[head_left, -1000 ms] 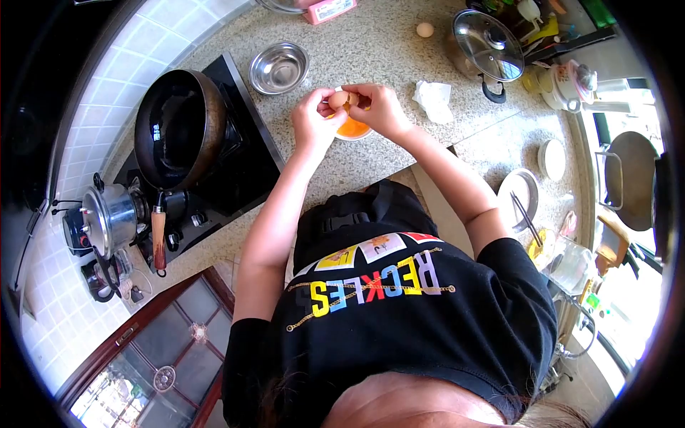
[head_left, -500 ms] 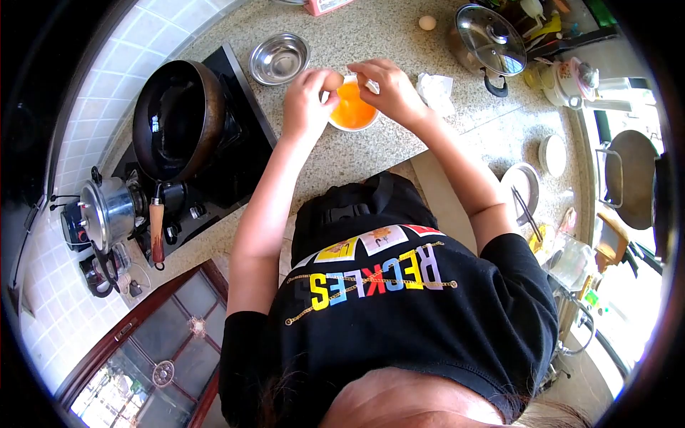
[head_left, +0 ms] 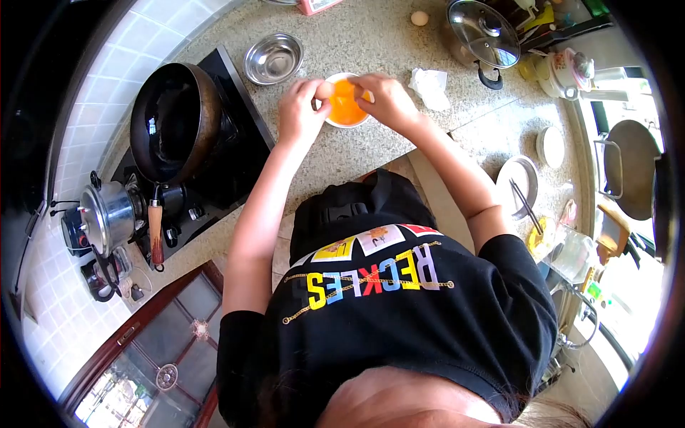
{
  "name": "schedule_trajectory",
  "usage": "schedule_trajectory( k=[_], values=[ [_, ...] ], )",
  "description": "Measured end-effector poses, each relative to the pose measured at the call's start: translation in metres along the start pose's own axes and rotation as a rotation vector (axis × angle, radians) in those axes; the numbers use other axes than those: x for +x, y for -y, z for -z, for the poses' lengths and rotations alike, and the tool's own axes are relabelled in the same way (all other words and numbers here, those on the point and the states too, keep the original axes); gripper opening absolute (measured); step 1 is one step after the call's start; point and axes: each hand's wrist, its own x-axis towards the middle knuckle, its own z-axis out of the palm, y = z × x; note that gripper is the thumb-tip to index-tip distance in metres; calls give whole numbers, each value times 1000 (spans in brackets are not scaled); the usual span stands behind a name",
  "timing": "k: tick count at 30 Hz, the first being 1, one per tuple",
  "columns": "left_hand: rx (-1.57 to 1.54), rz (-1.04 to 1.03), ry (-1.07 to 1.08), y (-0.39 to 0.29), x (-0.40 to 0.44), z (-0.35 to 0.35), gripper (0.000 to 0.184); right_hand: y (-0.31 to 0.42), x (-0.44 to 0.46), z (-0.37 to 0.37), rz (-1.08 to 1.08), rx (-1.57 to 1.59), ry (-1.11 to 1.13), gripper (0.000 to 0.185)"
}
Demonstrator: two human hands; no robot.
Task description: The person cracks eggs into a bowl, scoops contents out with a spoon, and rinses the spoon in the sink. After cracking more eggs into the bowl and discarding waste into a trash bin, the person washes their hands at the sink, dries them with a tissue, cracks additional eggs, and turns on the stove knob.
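Over a white bowl [head_left: 347, 126] of orange-yellow egg [head_left: 346, 108], both of my hands are close together. My left hand [head_left: 303, 110], at the bowl's left rim, pinches a brown eggshell [head_left: 325, 90] between thumb and fingers. At the right rim, my right hand [head_left: 387, 103] has its thumb and fingers curled together. What it holds, if anything, is hidden by the fingers. A steel bowl [head_left: 274, 60] stands behind my left hand, and a crumpled white tissue [head_left: 430, 88] lies right of my right hand.
A black wok [head_left: 175, 123] sits on the stove [head_left: 242, 107] at left, beside a pressure cooker [head_left: 110, 214]. One whole egg [head_left: 419, 18] and a glass-lidded pot [head_left: 482, 36] are at the back right. A pan with chopsticks [head_left: 519, 187] lies farther right.
My right hand has dipped slightly and its fingers have shifted at the rim. The eggshell in my left hand shows more plainly. The whole view has shifted a little.
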Motion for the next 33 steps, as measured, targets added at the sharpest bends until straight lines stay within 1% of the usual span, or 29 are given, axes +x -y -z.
schedule_trajectory(
  k=[2, 3, 4, 6, 7, 8, 10, 11, 12, 14, 15, 16, 18, 19, 21, 22, 24, 25, 26, 28, 29, 32, 33],
  values=[
    [-157, 118, -41, 1, 1, -1, 36, -3, -4, -3, -24, -20, 53, 34],
    [-175, 114, -92, 0, 2, -1, 34, -4, -2, -1, -53, 57, -11, 33],
    [-178, 125, -83, -2, -2, -1, 34, -5, -7, -3, -66, 60, -4, 33],
    [-154, 131, 56, -4, -2, -2, 32, -11, -6, -3, -124, 12, 173, 32],
    [-230, 140, 2, -2, -2, -5, 32, -10, -8, -4, -140, 24, 163, 33],
    [-229, 130, 2, 0, 2, -5, 32, -8, -3, -2, -138, 21, 154, 33],
    [-209, 282, -34, 3, -4, -7, 32, -1, -1, 2, -152, 122, -8, 32],
    [-194, 294, 55, -2, -5, -5, 30, -7, -2, 0, -107, 0, 50, 29],
    [-193, 290, 55, 0, -7, -7, 30, -8, -5, 0, -106, 0, 45, 29],
    [-721, 575, -32, 3, -6, -12, 27, -7, -5, 3, -354, 65, 28, 29],
    [-869, 686, 9, 3, -6, -4, 26, -6, -2, 7, -451, 150, -41, 30],
    [-966, 815, 62, 5, -5, -3, 23, -8, 1, 11, -541, 231, -10, 31],
    [-1223, 878, 100, 7, -5, -5, 23, -22, 1, 2, -636, 722, -66, 30],
    [-1221, 872, 100, 7, -4, -7, 23, -29, 0, 1, -630, 723, -70, 30],
    [-1396, 987, 40, -4, -4, -12, 24, -19, 4, 11, -828, 1168, -10, 31],
    [-1396, 984, 44, -9, -2, -14, 24, -14, 5, 13, -825, 1166, -15, 31],
    [-1441, 1018, 60, -21, 2, -18, 23, -2, 9, 13, -796, 1391, -60, 30],
    [-1470, 967, 81, -24, 1, -21, 24, -3, 9, 6, -779, 1369, -57, 30],
    [-1471, 965, 84, -30, 1, -22, 24, -3, 7, 5, -788, 1320, -17, 33],
    [-1545, 893, 119, -40, 6, -23, 21, -8, 3, 1, -741, 1298, 67, 37],
    [-1529, 846, 156, -38, 8, -25, 22, -10, 1, 2, -727, 1284, 65, 37],
    [-1463, 827, 168, -39, 9, -35, 24, -15, 1, 11, -704, 1251, 102, 34],
    [-1432, 857, 151, -40, 10, -37, 27, -16, 3, 14, -717, 1233, 110, 34]
  ],
)
